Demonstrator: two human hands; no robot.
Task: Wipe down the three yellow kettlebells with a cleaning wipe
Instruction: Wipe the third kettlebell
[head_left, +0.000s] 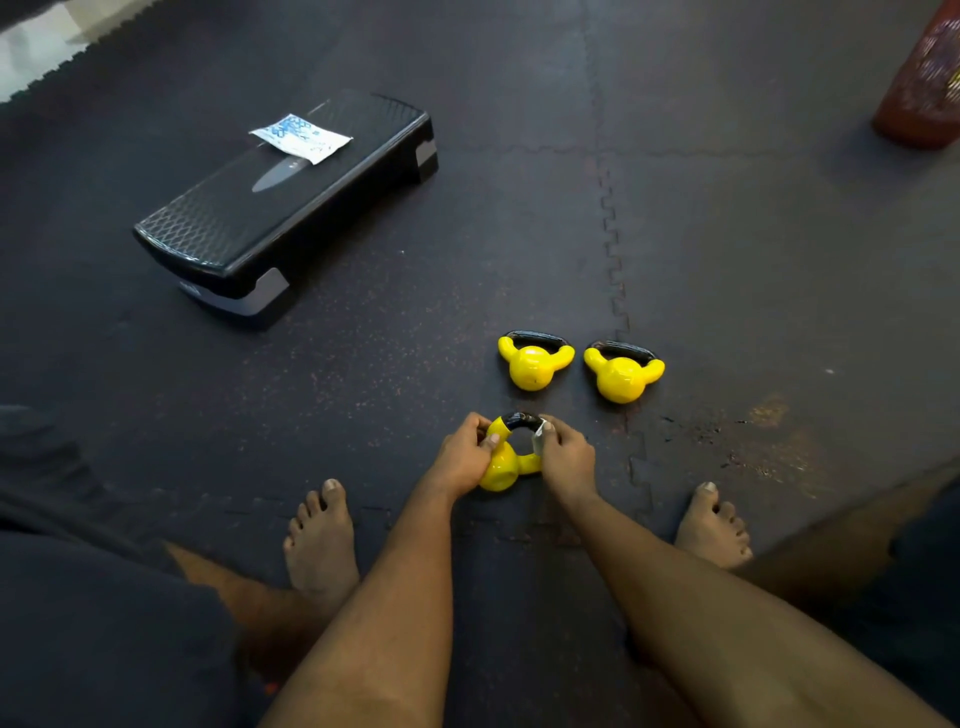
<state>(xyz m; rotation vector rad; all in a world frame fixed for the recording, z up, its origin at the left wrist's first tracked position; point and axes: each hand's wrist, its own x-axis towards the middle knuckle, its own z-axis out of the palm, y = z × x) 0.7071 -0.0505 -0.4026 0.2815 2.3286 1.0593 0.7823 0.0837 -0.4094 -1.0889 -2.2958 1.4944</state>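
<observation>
Three yellow kettlebells with black handles are on the dark floor mat. The nearest kettlebell (503, 470) lies between my hands. My left hand (464, 457) grips its left side and handle base. My right hand (567, 457) presses a small pale cleaning wipe (538, 438) against the right end of the black handle. Two more kettlebells stand untouched just beyond, one on the left (532, 365) and one on the right (621, 375).
A black aerobic step (270, 218) sits at the far left with a white and blue wipe packet (301, 137) on top. A red bag-like object (924, 78) stands at the top right. My bare feet (319, 540) (714, 525) flank the near kettlebell.
</observation>
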